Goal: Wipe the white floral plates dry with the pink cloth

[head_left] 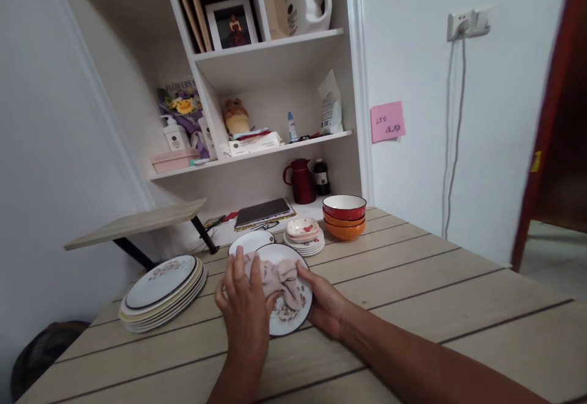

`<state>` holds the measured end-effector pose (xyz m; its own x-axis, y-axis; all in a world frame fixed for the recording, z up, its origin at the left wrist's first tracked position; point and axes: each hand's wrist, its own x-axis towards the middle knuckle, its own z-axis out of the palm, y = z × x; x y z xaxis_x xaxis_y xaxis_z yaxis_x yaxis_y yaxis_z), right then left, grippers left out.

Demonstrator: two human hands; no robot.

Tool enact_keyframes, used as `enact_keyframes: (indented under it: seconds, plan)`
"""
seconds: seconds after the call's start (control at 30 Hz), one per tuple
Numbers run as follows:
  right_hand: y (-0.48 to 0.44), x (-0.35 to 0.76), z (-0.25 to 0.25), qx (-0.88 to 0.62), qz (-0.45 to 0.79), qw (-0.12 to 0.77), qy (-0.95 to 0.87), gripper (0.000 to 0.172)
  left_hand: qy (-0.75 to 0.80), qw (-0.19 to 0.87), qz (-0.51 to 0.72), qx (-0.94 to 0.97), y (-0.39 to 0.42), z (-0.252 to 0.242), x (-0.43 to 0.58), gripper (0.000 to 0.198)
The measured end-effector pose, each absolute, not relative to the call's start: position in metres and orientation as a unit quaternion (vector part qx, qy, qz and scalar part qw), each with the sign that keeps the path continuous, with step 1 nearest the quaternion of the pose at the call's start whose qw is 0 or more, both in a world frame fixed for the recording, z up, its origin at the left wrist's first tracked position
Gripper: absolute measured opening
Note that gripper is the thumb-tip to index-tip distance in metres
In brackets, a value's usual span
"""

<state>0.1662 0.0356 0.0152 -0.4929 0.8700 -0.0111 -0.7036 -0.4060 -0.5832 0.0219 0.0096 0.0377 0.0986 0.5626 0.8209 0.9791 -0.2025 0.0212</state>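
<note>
My right hand (326, 301) grips the right rim of a white plate (296, 324) with a dark edge and a brown flower pattern, thumb on top and fingers underneath. The plate is tilted above the table. My left hand (245, 294) is closed on a crumpled pale pink cloth (275, 274), which lies against the plate's face. Just behind, partly covered by this plate and my left fingers, is another white plate (250, 242) with a dark rim.
A stack of plates (160, 285) stands at the left, beside a small raised shelf (137, 224). Small dishes (302, 228) on saucers (316, 246) and stacked red and orange bowls (345, 224) stand behind my hands. Farther back are a laptop (263, 211) and a red jug (301, 181).
</note>
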Motion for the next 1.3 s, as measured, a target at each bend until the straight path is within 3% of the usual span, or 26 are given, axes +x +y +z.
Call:
enact_keyframes:
  seconds: [0.17, 0.3, 0.4, 0.6, 0.67, 0.9, 1.1, 1.3]
  plan:
    - [0.032, 0.164, 0.02, -0.202, 0.807, 0.487, -0.267, 0.044, -0.557, 0.116, -0.368, -0.736, 0.021, 0.024, 0.017, 0.044]
    - [0.031, 0.163, 0.021, -0.216, 0.787, 0.509, -0.274, 0.038, -0.473, 0.059, -0.396, -0.785, 0.022, 0.015, 0.022, 0.067]
    - [0.032, 0.164, 0.018, -0.218, 0.78, 0.514, -0.28, 0.038, -0.442, 0.041, -0.344, -0.827, 0.015, 0.014, 0.027, 0.068]
    - [0.031, 0.163, 0.019, -0.218, 0.783, 0.503, -0.294, 0.034, -0.421, 0.06, -0.282, -0.86, 0.026, 0.015, 0.024, 0.054]
    - [0.031, 0.163, 0.019, -0.217, 0.785, 0.509, -0.277, 0.034, -0.453, 0.071, -0.308, -0.834, 0.034, 0.015, 0.019, 0.051]
    - [0.032, 0.162, 0.017, -0.216, 0.788, 0.505, -0.277, 0.042, -0.515, 0.033, -0.422, -0.746, 0.047, 0.007, 0.006, 0.068]
    - [0.035, 0.161, 0.016, -0.192, 0.788, 0.5, -0.303, 0.049, -0.428, 0.003, -0.338, -0.838, 0.037, 0.011, 0.025, 0.059]
    - [0.047, 0.176, 0.017, -0.192, 0.79, 0.506, -0.29, 0.064, -0.36, 0.046, -0.233, -0.902, 0.026, 0.019, 0.03, 0.054]
